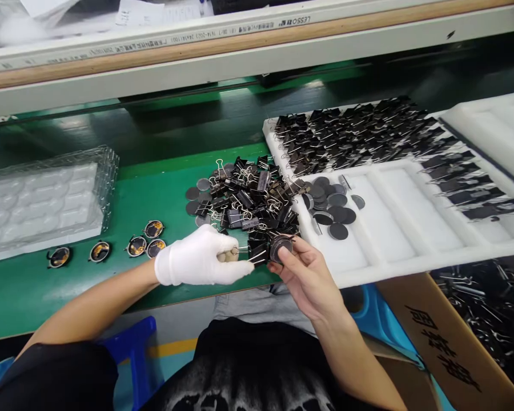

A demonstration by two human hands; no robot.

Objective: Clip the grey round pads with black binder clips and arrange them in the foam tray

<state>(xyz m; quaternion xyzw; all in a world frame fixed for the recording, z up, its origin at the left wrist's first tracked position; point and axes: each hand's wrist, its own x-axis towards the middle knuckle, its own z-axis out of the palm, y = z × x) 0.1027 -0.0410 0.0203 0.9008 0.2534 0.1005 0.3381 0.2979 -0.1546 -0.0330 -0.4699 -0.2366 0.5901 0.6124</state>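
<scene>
Well to the left of the gloved left hand [197, 257] and its fingers, a stack of clear plastic trays [79, 211] with moulded recesses lay on the green worktop [8, 297]. Between those trays and the gloved fingers, five round watch-like pieces [100, 251] with dark and gold faces rested on the worktop, three of them grouped nearest the hand.

The gloved fingers pinched the wire handles of a black binder clip [257, 250]. Just beyond them spread a pile of binder clips [244, 200], with dark discs along its left edge.

Right of the clip, the bare fingers of the right hand [310, 277] grasped a round dark disc [280, 249] against the clip's body; whether it was one disc or several stacked, I could not tell.

Just right of and beyond the bare fingers, a white foam tray [381, 269] held loose discs [337, 214] in its nearest compartment. Its far compartment was packed with black clips [360, 134], and a further row of clips [458, 174] filled a compartment farther right. Beyond that stood another foam tray [497, 117]. Well right of the fingers and lower, a cardboard box [400, 299] contained a heap of black clips with metal handles [492, 314].
</scene>
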